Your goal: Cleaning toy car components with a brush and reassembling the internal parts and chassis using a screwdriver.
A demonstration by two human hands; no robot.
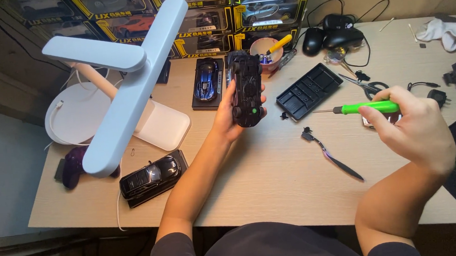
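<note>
Two hands show: the left hand (227, 117) and the right hand (415, 125). Three toy cars are out of their boxes: a black one held upturned (247, 92), a blue one (206, 80) at the far side and a black one (151, 177) near left. One green screwdriver (368, 107), one lamp (123, 82), one black tray (308, 91), one cup (265, 53), one pair of scissors (367, 85) and two computer mice (313, 39) (342, 37) lie on the counter (274, 178).
</note>
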